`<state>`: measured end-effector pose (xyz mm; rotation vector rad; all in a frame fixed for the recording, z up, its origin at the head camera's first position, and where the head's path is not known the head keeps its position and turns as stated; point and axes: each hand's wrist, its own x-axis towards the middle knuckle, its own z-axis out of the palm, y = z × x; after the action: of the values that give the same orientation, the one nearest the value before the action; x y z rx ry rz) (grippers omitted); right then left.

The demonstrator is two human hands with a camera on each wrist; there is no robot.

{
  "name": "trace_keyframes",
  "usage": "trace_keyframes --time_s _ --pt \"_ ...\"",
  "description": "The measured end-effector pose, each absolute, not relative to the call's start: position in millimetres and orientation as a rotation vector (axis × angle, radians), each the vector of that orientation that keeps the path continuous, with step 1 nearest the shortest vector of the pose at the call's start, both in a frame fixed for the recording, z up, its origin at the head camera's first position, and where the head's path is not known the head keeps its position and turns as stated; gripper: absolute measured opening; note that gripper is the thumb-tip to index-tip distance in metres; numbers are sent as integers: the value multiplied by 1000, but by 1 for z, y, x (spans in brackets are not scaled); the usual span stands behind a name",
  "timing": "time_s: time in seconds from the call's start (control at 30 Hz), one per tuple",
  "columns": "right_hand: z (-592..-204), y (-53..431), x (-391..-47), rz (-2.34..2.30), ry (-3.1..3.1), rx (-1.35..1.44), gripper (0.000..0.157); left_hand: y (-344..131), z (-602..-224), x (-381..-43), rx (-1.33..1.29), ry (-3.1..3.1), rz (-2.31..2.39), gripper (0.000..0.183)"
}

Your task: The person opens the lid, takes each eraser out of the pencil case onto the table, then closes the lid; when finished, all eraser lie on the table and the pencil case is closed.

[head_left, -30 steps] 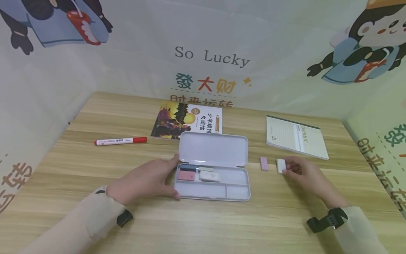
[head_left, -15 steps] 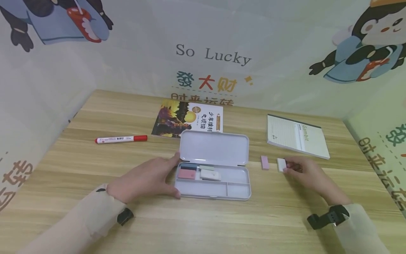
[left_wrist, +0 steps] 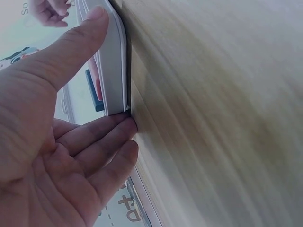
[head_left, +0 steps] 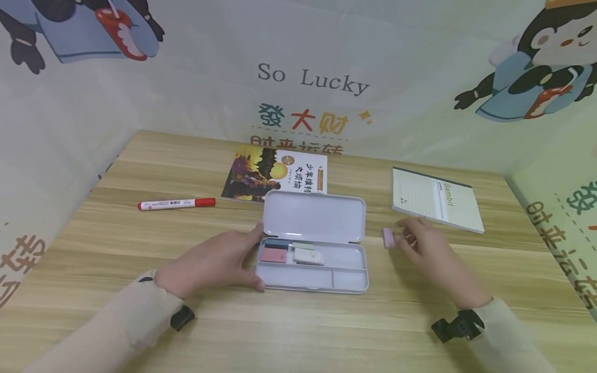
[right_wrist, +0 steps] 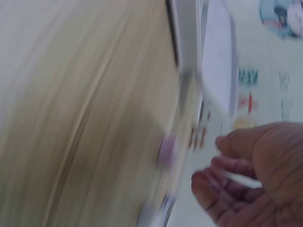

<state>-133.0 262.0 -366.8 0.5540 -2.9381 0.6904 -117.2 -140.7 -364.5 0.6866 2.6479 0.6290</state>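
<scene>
A pale pencil case [head_left: 289,280] lies open, with its lid [head_left: 314,215] raised. Several erasers lie in its back compartment, among them a pink eraser [head_left: 273,255] and a white eraser [head_left: 308,256]. At the case's left end rests my left hand [head_left: 212,261], its thumb at the front corner and its fingers at the back corner and side. My right hand [head_left: 424,254], fingers bent, is just right of a lilac eraser [head_left: 388,238] on the table. The white eraser it pinched earlier is not visible; I cannot tell if it is in the hand.
Behind the case lies a book [head_left: 275,173], partly covered by the lid. A red-capped marker [head_left: 176,203] lies at the left. Beyond my right hand is a notebook [head_left: 438,199]. Printed cloth walls [head_left: 200,77] border the wooden table [head_left: 289,331].
My right hand has moved left from where it pinched the white eraser, toward the lilac one; the white eraser has gone from sight. My left hand stays on the pencil case.
</scene>
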Motion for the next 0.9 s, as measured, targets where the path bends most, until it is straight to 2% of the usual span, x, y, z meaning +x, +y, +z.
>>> trace_keyframes --time_s 0.1,0.27,0.57,0.9 --pt "-365 238 -130 772 -2876 778 22 -142 -364 -117 687 2652 623 121" --pt "-366 207 -124 788 -2868 1050 23 -143 -363 -117 689 2657 622 121" --pt "-368 169 -126 746 -3007 1136 31 -141 -365 -118 674 2642 631 119" --pt "-370 146 -131 643 -2958 1247 27 -141 -365 -117 667 2641 628 118"
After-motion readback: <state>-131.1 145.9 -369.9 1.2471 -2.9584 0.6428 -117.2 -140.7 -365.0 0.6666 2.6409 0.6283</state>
